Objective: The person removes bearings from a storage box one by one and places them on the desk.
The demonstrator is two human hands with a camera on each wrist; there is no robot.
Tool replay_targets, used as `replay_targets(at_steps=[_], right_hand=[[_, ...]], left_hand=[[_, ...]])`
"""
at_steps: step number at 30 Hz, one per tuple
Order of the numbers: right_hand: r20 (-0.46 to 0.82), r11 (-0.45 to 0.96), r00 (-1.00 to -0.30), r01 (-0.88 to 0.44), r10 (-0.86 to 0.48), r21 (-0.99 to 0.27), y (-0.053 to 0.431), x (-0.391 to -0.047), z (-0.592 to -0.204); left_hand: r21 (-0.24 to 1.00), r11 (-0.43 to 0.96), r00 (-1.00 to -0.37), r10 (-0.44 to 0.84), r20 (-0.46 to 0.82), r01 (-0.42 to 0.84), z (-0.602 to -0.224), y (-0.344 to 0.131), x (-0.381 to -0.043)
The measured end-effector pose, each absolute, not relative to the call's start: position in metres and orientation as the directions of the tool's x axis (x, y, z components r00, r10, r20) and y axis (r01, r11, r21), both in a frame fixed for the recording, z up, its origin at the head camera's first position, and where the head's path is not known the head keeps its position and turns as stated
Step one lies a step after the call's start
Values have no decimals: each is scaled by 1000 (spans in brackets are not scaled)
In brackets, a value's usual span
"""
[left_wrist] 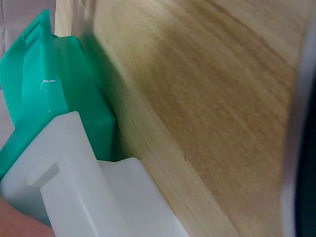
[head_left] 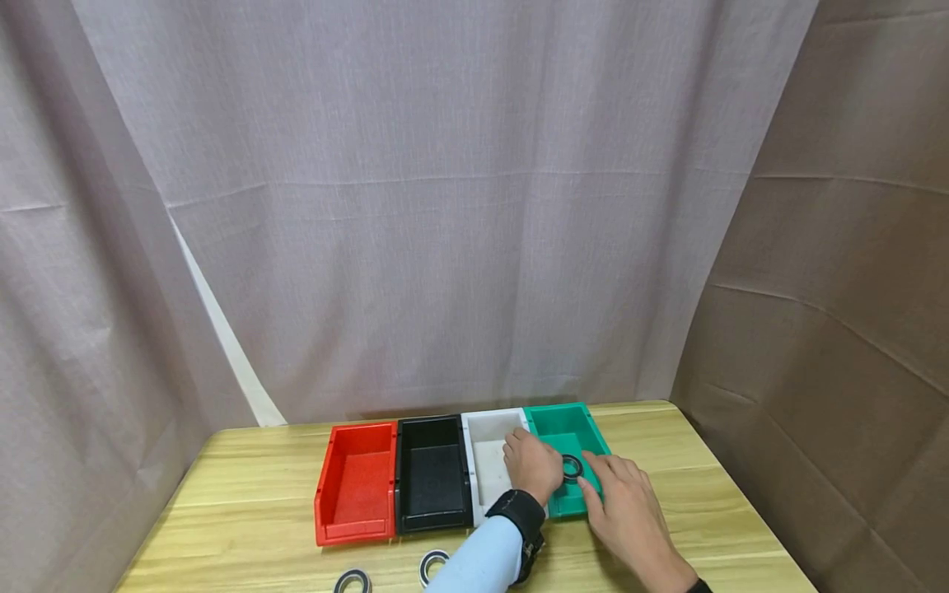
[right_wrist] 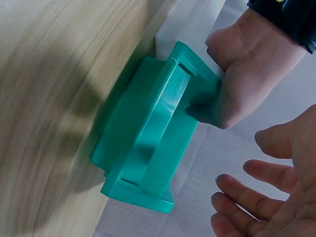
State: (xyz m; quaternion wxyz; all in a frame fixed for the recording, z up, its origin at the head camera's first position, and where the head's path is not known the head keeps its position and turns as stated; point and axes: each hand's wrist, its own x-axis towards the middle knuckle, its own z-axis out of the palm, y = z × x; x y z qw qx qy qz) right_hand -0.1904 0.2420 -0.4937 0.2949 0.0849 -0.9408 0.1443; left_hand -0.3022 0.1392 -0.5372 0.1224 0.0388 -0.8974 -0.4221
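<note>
My left hand [head_left: 532,465] is over the divide between the white bin [head_left: 489,461] and the green bin [head_left: 567,501], its back to the head camera. Its fingers are largely hidden, so I cannot tell whether it grips anything. Right beside it, a dark-sealed ball bearing [head_left: 572,478] shows within the green bin's outline. My right hand [head_left: 630,511] is at the green bin's right side, thumb tip close to the bearing. Its fingers spread loosely with nothing between them in the right wrist view.
A black bin [head_left: 433,478] and a red bin [head_left: 361,486] continue the row leftward. Two more bearings lie on the wooden table [head_left: 245,502] in front: one bearing [head_left: 352,574] at left, another bearing [head_left: 424,568] beside my left sleeve. A curtain [head_left: 445,247] hangs behind.
</note>
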Motion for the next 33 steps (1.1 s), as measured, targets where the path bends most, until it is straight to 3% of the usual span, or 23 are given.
replay_targets(at_steps=[21, 33], right_hand=[[384, 937, -922, -170, -42, -305, 240, -213, -512], [374, 938, -926, -169, -46, -304, 241, -214, -513]], left_hand=[[773, 634, -967, -179, 179, 25, -541, 141, -303], [772, 635, -967, -185, 178, 21, -544, 142, -305]])
